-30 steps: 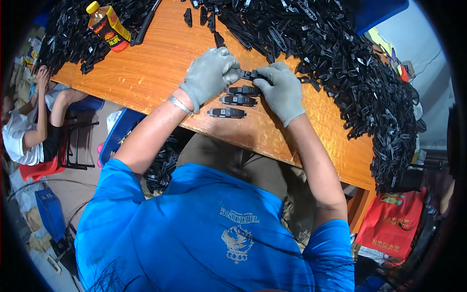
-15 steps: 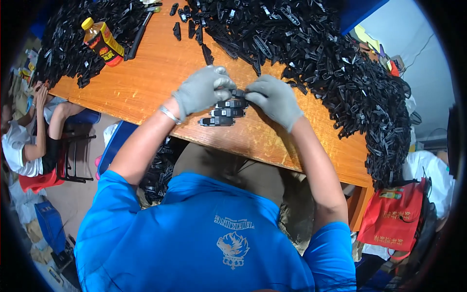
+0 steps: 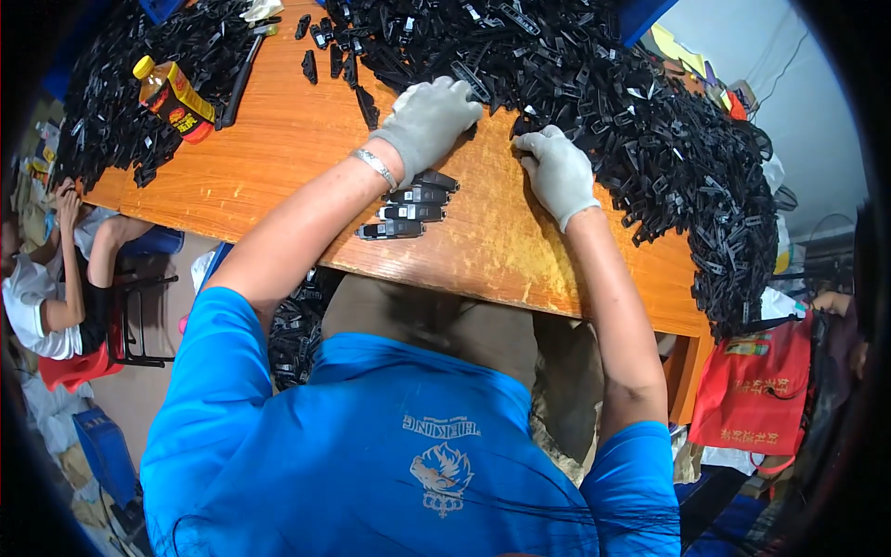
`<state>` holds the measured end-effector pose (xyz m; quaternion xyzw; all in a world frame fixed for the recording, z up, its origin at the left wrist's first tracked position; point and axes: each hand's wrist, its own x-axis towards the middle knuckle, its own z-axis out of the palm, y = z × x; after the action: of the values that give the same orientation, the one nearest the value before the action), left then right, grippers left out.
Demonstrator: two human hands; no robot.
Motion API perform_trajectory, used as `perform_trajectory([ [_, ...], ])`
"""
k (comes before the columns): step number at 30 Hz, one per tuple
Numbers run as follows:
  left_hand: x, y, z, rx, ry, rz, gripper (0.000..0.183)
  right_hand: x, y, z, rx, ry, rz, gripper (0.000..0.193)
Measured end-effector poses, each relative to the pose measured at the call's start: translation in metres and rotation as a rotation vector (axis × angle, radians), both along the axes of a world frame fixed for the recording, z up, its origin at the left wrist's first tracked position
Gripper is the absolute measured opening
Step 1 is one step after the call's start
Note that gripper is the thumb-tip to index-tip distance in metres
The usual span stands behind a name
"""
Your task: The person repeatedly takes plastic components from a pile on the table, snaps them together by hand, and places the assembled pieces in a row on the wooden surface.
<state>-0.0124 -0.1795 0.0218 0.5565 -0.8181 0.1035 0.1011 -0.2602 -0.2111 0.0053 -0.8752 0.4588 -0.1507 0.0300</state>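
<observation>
Both my hands wear grey gloves and reach to the near edge of a heap of small black plastic parts (image 3: 594,102). My left hand (image 3: 432,121) has its fingers bent together at the heap; a dark part shows beside the fingertips, and what they hold is hidden. Farther right, my right hand (image 3: 559,172) is closed, thumb and forefinger drawn together beside black parts; I cannot make out what is between them. Near the table's front edge, a stack of several black parts with pale labels (image 3: 404,212) lies side by side, below my left wrist.
A yellow-capped bottle (image 3: 174,100) lies by another black heap (image 3: 93,111) at the left, with a dark rod (image 3: 241,84) beside it. Loose parts (image 3: 365,104) are scattered on the wooden table (image 3: 306,200). A red bag (image 3: 747,399) hangs at right; another person (image 3: 46,288) sits at left.
Both hands have left the stacked black parts and moved away from me to the heap, the right hand also outward. The newest part now lies uncovered at the far end of the stack.
</observation>
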Motion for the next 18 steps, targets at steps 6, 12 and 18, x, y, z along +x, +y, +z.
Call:
perform_trajectory([
  [6, 0.001, -0.009, -0.007, -0.133, -0.103, -0.189, 0.018, -0.006, 0.018, -0.001, 0.103, -0.143, 0.089, 0.017],
  [12, -0.002, 0.002, -0.002, 0.011, 0.113, -0.177, 0.026, -0.013, 0.035, 0.007, 0.129, -0.17, 0.124, 0.012],
  [18, 0.004, 0.022, 0.013, 0.16, 1.044, 0.072, 0.052, -0.021, 0.037, 0.001, 0.187, -0.332, 0.137, 0.015],
])
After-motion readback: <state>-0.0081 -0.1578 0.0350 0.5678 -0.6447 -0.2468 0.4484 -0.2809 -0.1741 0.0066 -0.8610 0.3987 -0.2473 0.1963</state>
